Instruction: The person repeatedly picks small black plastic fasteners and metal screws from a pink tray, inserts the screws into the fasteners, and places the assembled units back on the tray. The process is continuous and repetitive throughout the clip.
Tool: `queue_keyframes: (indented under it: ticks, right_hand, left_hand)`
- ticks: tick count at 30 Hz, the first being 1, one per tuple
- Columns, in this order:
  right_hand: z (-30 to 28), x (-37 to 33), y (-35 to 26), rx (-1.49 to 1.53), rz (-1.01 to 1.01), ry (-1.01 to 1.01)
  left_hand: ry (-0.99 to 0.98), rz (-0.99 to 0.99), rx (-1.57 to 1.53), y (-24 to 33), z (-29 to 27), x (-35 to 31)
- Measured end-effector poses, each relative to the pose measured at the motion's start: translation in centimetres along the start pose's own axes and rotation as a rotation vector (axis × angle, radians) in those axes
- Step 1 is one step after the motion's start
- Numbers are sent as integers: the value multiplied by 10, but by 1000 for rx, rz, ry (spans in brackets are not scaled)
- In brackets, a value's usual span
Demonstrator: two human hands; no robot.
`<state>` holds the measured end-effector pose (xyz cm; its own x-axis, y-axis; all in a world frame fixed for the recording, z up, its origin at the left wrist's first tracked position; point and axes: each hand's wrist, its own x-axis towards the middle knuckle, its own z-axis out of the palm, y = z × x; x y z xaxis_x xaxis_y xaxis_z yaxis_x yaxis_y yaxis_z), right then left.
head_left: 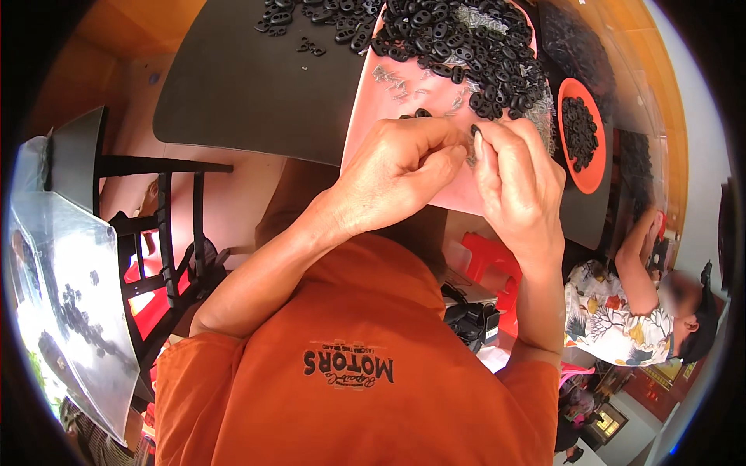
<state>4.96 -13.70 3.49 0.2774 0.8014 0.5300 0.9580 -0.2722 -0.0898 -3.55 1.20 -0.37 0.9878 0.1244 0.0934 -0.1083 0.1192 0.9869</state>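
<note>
Over the near part of a pink tray [361, 116], my two hands meet with fingertips close together. My right hand [519, 175] is closed, with thumb and finger pinching a small black piece [475, 130], which looks like part of a cord lock. My left hand [400, 167] is closed in a pinch right beside it; whatever its fingertips hold is hidden. Just beyond my fingers lies a heap of black cord locks [466, 58], oval with two holes. Thin silvery pieces [392, 81], perhaps small springs, are scattered on the tray and along its right side.
More black cord locks [342, 23] lie on the dark table [233, 85] at the far left. On the right stands an orange bowl [594, 101] full of small black parts. Another person [629, 311] sits at the right. A black chair frame [167, 225] and red stool [497, 272] are nearby.
</note>
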Motion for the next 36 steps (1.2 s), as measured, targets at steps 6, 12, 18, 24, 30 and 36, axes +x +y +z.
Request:
queue_keyframes:
  ticks: [6,12,18,24,30,36]
  right_hand:
    - [8,-5,-7,-14,-27,17]
    - [8,-11,-6,145,-12,6]
    - [-1,3,-1,488,283,-165]
    - [-4,9,8,639,447,-263]
    - [18,33,21,412,184,-195]
    - [24,49,26,99,102,-440]
  left_hand:
    - [32,166,-7,-18,1,4]
    - [60,66,-42,-17,-2,3]
    - [-117,113,64,-10,-7,1]
    - [-65,195,88,-19,-5,2]
    - [-120,175,168,-17,-8,2]
    - [-116,213,75,-18,-6,1]
